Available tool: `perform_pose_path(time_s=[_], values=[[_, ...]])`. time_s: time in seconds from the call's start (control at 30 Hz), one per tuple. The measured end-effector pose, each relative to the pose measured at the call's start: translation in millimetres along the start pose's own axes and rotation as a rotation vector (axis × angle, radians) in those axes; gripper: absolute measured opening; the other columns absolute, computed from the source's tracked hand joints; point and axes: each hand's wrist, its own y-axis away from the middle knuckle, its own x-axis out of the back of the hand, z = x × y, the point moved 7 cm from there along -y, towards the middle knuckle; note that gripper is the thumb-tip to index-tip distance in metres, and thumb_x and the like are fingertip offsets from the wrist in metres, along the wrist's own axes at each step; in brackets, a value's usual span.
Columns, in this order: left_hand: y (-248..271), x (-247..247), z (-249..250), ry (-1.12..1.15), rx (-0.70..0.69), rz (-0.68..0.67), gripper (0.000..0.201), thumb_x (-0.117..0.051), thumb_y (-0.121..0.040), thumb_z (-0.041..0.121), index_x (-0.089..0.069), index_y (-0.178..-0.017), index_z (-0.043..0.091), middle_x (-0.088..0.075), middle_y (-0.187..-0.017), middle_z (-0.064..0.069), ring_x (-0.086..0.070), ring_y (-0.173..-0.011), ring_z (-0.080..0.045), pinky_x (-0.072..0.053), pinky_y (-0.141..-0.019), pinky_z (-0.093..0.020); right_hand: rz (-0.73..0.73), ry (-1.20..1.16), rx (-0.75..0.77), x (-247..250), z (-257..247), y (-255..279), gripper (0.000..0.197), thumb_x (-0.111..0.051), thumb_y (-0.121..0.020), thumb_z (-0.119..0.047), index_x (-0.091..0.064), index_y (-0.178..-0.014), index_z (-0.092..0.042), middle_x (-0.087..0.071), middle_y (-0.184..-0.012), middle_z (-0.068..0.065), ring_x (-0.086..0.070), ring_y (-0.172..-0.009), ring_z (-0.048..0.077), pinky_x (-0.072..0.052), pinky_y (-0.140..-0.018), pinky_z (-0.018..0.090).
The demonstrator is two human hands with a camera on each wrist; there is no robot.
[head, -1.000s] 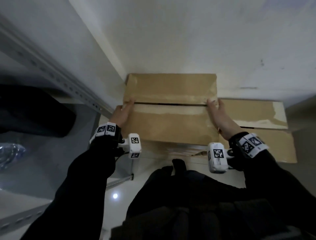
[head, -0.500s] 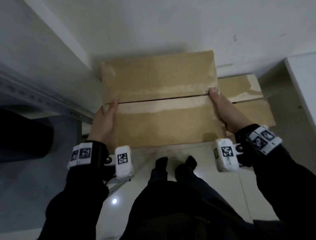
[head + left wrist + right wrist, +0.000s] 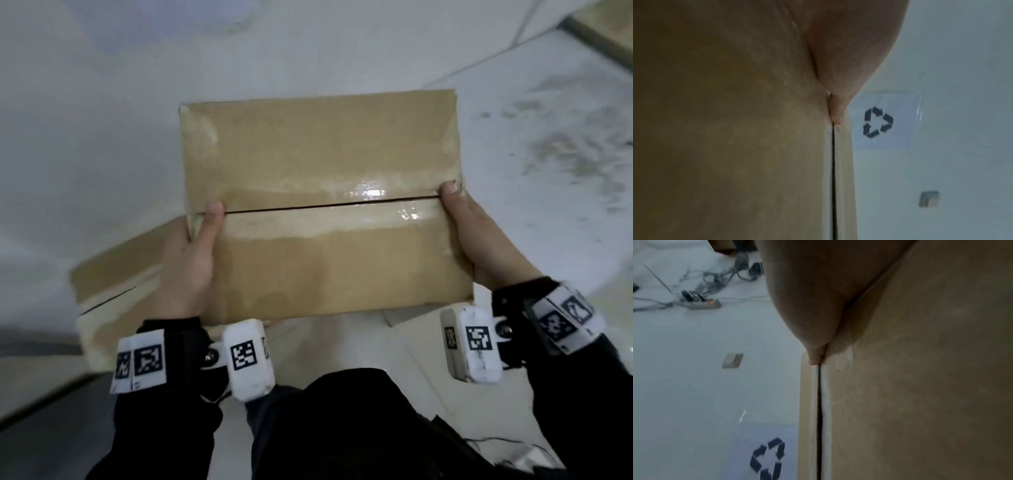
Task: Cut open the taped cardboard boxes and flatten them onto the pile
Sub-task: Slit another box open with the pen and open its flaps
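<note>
A brown cardboard box (image 3: 325,240) is held up off the floor in the head view, top face toward me. A dark slit runs along its glossy taped seam (image 3: 329,205). My left hand (image 3: 191,260) grips the box's left edge, thumb lying on top at the seam's end. My right hand (image 3: 479,236) grips the right edge the same way. The fingers below the box are hidden. In the left wrist view the box (image 3: 735,129) fills the left side; in the right wrist view the box (image 3: 920,386) fills the right side. A second taped box (image 3: 113,291) lies on the floor at lower left.
A recycling sign (image 3: 877,123) is on the white surface beyond the box, and the same sign (image 3: 768,457) shows in the right wrist view. A power strip (image 3: 701,303) with tangled cables lies farther off. More brown cardboard (image 3: 609,27) shows at the top right corner.
Both hands have lifted the box away from the wall corner and carried it up and toward me. The second box, earlier at its right, now lies at lower left.
</note>
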Motion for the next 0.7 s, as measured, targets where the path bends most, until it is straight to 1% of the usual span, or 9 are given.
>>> perform_pose_path(time_s=[0.07,0.13,0.2,0.27,0.33,0.4,0.53,0.63,0.7], values=[[13.0,-52.3,15.9,-0.029,-0.026,-0.07,0.056,-0.047,-0.092,0.053,-0.049,-0.136,0.019,-0.049,-0.129,0.009,-0.046,-0.12,-0.011,-0.034,-0.092,-0.016,0.048,-0.038,0.009,51.5,1.6,5.8,0.028,-0.032,-0.1,-0.043,-0.052,-0.119,-0.036,-0.066,-0.109,-0.018,-0.065,-0.095,-0.003,-0.052,-0.071,0.013],[23.5,-104.0,28.3,-0.027,-0.032,-0.121,0.048,-0.047,-0.094,0.049,-0.049,-0.133,0.021,-0.047,-0.125,0.009,-0.043,-0.119,-0.009,-0.031,-0.086,-0.009,0.104,-0.065,0.002,102.8,5.8,9.7,0.029,-0.033,-0.1,-0.043,-0.052,-0.119,-0.034,-0.067,-0.106,-0.015,-0.067,-0.091,-0.001,-0.053,-0.067,0.014],[27.9,-155.9,34.7,0.017,-0.03,-0.203,0.039,-0.05,-0.093,0.051,-0.051,-0.125,0.029,-0.052,-0.125,0.009,-0.046,-0.124,-0.014,-0.034,-0.1,-0.022,0.167,-0.083,-0.021,151.0,11.8,9.9,0.028,-0.033,-0.1,-0.043,-0.053,-0.116,-0.033,-0.068,-0.102,-0.014,-0.068,-0.084,-0.002,-0.052,-0.063,0.014],[32.6,-203.4,39.3,0.044,-0.007,-0.278,0.041,-0.052,-0.088,0.061,-0.051,-0.121,0.037,-0.054,-0.125,0.01,-0.049,-0.123,-0.015,-0.036,-0.106,-0.035,0.217,-0.095,-0.039,193.3,17.6,5.5,0.025,-0.034,-0.1,-0.042,-0.054,-0.111,-0.032,-0.067,-0.096,-0.013,-0.067,-0.074,-0.004,-0.052,-0.058,0.013],[37.2,-244.7,45.8,0.055,0.003,-0.296,0.045,-0.05,-0.091,0.057,-0.051,-0.129,0.032,-0.053,-0.124,0.01,-0.049,-0.118,-0.012,-0.038,-0.1,-0.03,0.26,-0.093,-0.046,230.8,21.0,-4.1,0.025,-0.034,-0.1,-0.041,-0.054,-0.109,-0.029,-0.065,-0.092,-0.012,-0.066,-0.069,-0.004,-0.05,-0.055,0.012],[41.4,-281.6,54.6,0.062,0.008,-0.305,0.045,-0.048,-0.095,0.048,-0.051,-0.133,0.024,-0.054,-0.121,0.008,-0.05,-0.111,-0.01,-0.039,-0.087,-0.023,0.276,-0.048,-0.063,263.4,23.8,-18.2,0.03,-0.034,-0.1,-0.044,-0.052,-0.115,-0.027,-0.064,-0.097,-0.01,-0.065,-0.073,-0.003,-0.05,-0.056,0.012],[34.8,-351.8,60.9,0.123,0.056,-0.328,0.044,-0.051,-0.095,0.045,-0.055,-0.13,0.018,-0.062,-0.122,-0.001,-0.059,-0.111,-0.019,-0.048,-0.091,-0.033,0.261,0.029,-0.109,323.0,31.9,-62.9,0.037,-0.034,-0.098,-0.049,-0.049,-0.124,-0.027,-0.063,-0.105,-0.007,-0.063,-0.086,0.004,-0.051,-0.061,0.017],[28.3,-395.7,64.4,0.134,0.087,-0.284,0.043,-0.051,-0.095,0.045,-0.055,-0.129,0.019,-0.062,-0.121,0.0,-0.06,-0.109,-0.016,-0.049,-0.088,-0.029,0.232,0.037,-0.128,360.0,31.1,-101.9,0.036,-0.035,-0.098,-0.049,-0.05,-0.123,-0.027,-0.064,-0.102,-0.007,-0.064,-0.085,0.005,-0.052,-0.058,0.016],[26.2,-421.2,69.9,0.134,0.105,-0.264,0.038,-0.051,-0.094,0.046,-0.057,-0.123,0.021,-0.063,-0.117,0.002,-0.061,-0.107,-0.015,-0.051,-0.084,-0.026,0.223,0.03,-0.168,383.0,33.2,-127.0,0.038,-0.038,-0.096,-0.051,-0.051,-0.123,-0.028,-0.066,-0.103,-0.005,-0.065,-0.088,0.009,-0.055,-0.066,0.023]])
